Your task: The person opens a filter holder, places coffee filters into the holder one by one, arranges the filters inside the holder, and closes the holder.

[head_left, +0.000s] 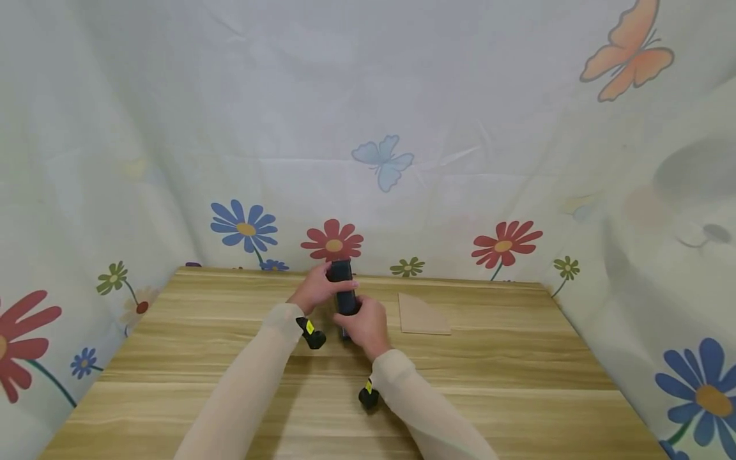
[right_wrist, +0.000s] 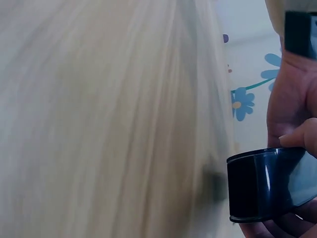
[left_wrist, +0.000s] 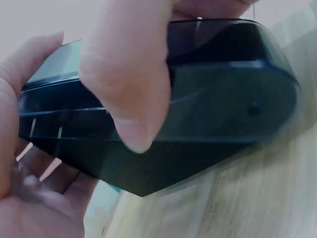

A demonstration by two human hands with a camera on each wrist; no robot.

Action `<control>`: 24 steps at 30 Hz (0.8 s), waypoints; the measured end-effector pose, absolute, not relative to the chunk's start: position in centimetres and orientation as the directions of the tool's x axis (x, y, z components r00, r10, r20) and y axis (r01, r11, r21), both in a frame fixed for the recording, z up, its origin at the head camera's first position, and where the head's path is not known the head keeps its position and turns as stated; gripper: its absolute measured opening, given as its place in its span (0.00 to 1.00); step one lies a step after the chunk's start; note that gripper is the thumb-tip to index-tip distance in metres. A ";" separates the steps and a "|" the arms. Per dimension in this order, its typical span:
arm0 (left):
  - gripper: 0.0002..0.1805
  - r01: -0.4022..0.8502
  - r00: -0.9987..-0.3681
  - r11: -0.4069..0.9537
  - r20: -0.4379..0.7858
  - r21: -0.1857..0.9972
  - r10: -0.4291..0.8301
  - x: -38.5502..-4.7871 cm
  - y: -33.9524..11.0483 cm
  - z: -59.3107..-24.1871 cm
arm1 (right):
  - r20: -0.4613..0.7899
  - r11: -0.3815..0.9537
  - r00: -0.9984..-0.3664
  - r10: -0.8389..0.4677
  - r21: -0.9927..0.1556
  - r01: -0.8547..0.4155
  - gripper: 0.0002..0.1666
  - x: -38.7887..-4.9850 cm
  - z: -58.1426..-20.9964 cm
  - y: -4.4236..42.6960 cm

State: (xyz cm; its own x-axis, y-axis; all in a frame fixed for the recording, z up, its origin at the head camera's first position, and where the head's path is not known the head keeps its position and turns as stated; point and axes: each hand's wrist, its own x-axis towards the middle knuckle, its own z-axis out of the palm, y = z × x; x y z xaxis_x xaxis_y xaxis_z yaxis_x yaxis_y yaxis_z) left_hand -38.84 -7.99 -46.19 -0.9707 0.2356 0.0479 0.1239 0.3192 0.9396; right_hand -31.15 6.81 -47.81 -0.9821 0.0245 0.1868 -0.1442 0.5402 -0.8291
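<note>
A black oblong speaker [head_left: 347, 301] with rounded ends is held in both hands near the far edge of the table, its long side running away from me. My left hand [head_left: 313, 291] grips its far part, with the thumb laid across the top. Around the near part, my right hand [head_left: 369, 324] has its thumb on the left and its fingers on the other side, partly hidden. In the left wrist view the speaker [left_wrist: 233, 104] shows a glossy body and a finely ribbed face. One glossy end of the speaker [right_wrist: 257, 183] appears in the right wrist view.
On the wooden table [head_left: 517, 358], right of the hands, lies a flat brown cardboard piece [head_left: 421, 316] with a curved edge. Black wrist cameras [head_left: 313, 335] sit on both wrists. A flowered curtain [head_left: 287, 160] stands behind and beside the table.
</note>
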 end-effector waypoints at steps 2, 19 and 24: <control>0.33 0.117 -0.972 0.315 0.043 0.942 0.231 -38.7 -8.0 -46.1 | 0.185 0.559 -0.983 0.008 -0.816 -0.149 0.22 -31.1 -47.6 7.3; 0.40 0.144 -0.967 0.312 0.067 0.939 0.244 -35.1 -8.5 -43.9 | 0.158 0.536 -0.982 -0.100 -0.823 -0.187 0.25 -29.8 -44.7 12.3; 0.42 0.258 -0.923 0.286 0.148 0.923 0.354 -34.0 -9.1 -44.0 | 0.160 0.532 -0.980 -0.114 -0.823 -0.197 0.24 -29.3 -43.9 13.8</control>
State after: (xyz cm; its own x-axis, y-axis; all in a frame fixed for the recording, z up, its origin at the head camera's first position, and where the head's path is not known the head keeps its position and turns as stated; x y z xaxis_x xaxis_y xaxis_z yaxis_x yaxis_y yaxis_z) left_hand -34.05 -9.06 -43.98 -0.9234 0.3541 0.1481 0.2576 0.2857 0.9230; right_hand -29.26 13.83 -43.90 -0.9805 -0.1138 0.1604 -0.1965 0.5323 -0.8234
